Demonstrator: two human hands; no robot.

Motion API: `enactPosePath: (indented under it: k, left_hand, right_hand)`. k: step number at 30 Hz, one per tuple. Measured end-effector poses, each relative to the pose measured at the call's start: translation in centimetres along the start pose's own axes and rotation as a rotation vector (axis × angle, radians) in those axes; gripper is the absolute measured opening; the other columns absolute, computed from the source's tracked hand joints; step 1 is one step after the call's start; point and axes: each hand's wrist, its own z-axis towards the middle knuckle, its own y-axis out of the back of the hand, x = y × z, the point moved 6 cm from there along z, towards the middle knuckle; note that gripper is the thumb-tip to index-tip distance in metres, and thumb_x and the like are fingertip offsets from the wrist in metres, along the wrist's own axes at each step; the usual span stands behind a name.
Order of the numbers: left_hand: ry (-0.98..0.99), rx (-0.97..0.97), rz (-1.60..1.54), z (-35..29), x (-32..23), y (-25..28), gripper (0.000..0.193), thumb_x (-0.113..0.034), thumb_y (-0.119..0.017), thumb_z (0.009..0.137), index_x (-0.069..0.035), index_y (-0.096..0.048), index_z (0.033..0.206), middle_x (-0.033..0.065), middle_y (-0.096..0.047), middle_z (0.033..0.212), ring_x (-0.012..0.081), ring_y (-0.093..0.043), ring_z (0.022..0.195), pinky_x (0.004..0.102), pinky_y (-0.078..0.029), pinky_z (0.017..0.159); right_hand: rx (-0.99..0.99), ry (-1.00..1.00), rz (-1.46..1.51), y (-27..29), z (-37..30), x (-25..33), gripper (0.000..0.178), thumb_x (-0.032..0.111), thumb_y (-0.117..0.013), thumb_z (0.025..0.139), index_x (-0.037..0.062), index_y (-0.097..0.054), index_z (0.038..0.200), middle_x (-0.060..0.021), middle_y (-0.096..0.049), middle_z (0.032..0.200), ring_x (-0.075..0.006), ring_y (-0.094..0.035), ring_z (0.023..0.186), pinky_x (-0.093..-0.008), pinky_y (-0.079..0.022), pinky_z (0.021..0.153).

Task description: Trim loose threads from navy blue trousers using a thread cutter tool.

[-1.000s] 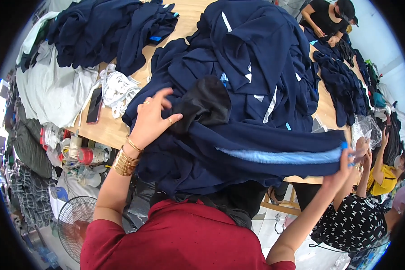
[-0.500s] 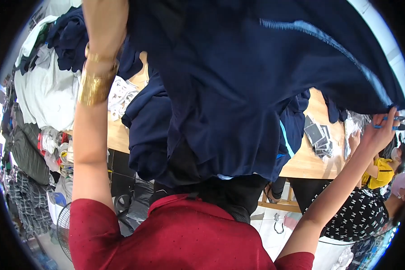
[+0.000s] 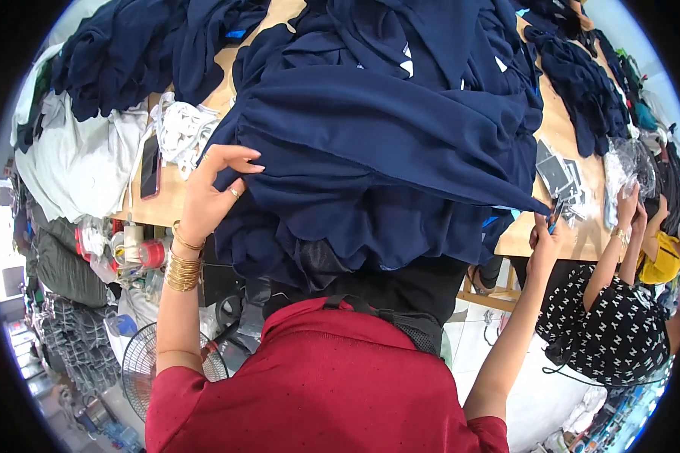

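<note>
A large dark navy garment (image 3: 370,143) lies spread in folds across the pile before me. My left hand (image 3: 221,177) is at its left edge, thumb and fingers apart, holding nothing. At the garment's right tip is my right hand (image 3: 542,243), closed around small blue-handled snips (image 3: 554,220). The garment's tip touches those fingers; whether they also pinch the cloth is hard to tell. More navy cloth (image 3: 423,230) hangs over the table's near edge, against my body.
On the wooden table (image 3: 517,240) are dark printed cards (image 3: 559,177), a phone (image 3: 150,167) and white cloth pieces (image 3: 181,132). Navy garments (image 3: 128,57) are heaped at the far left. A fan (image 3: 140,370) stands below left. At right, another person's hands (image 3: 629,208) handle clear plastic (image 3: 629,162).
The raised navy garment has come down onto the pile. My left hand has lowered and its fingers are now apart. My right hand has moved left and slightly down, still with the snips.
</note>
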Motion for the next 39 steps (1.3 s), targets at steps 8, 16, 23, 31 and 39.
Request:
enactPosePath:
  k: [8, 16, 23, 31, 39]
  left_hand:
    - [-0.139, 0.194, 0.357, -0.4, -1.1, -0.4, 0.030, 0.010, -0.057, 0.060, -0.005, -0.065, 0.084, 0.0047, -0.060, 0.082, 0.0215, -0.054, 0.086, 0.0296, -0.044, 0.079]
    - [-0.102, 0.337, 0.521, 0.4, -3.8, -1.1, 0.028, 0.004, -0.057, 0.063, -0.006, -0.064, 0.089, 0.0059, -0.060, 0.087, 0.0225, -0.055, 0.086, 0.0310, -0.043, 0.082]
    - [-0.460, 0.162, 0.346, 4.0, -7.3, -4.9, 0.032, 0.000, -0.054, 0.065, -0.007, -0.063, 0.095, 0.0061, -0.059, 0.101, 0.0243, -0.051, 0.098, 0.0341, -0.039, 0.089]
    - [-0.352, 0.344, 0.424, 5.8, -3.1, -6.8, 0.010, -0.018, -0.066, 0.077, -0.009, -0.064, 0.079, 0.0010, -0.057, 0.082, 0.0192, -0.050, 0.080, 0.0323, -0.037, 0.077]
    - [0.003, 0.382, -0.134, 5.2, -3.3, -6.8, 0.016, -0.017, -0.061, 0.084, -0.001, -0.062, 0.082, 0.0023, -0.057, 0.072, 0.0097, -0.051, 0.070, 0.0237, -0.041, 0.065]
  right_hand:
    - [-0.105, -0.097, 0.002, 1.5, -1.7, -1.5, 0.017, 0.009, -0.063, 0.083, 0.0073, -0.062, 0.100, 0.0098, -0.040, 0.054, 0.0013, -0.032, 0.044, -0.0149, -0.020, 0.040]
    - [-0.268, -0.021, -0.057, 2.5, -2.1, -1.6, 0.015, 0.007, -0.060, 0.085, 0.0031, -0.064, 0.099, 0.0009, -0.060, 0.081, -0.0010, -0.042, 0.058, -0.0155, -0.032, 0.052]
    - [-0.102, 0.442, -0.413, -10.3, -6.2, 9.4, 0.011, 0.013, -0.058, 0.088, 0.0057, -0.064, 0.093, -0.0013, -0.063, 0.086, -0.0072, -0.052, 0.074, -0.0220, -0.042, 0.069]
    - [0.490, 0.498, -0.314, -20.8, -11.5, 11.5, 0.039, 0.020, -0.072, 0.074, 0.0063, -0.058, 0.107, -0.0069, -0.063, 0.093, -0.0195, -0.061, 0.077, -0.0283, -0.048, 0.068]
    - [0.308, 0.743, -0.442, -23.1, -12.2, 13.5, 0.022, 0.016, -0.071, 0.074, 0.0052, -0.061, 0.090, -0.0034, -0.057, 0.069, -0.0181, -0.051, 0.057, -0.0289, -0.037, 0.053]
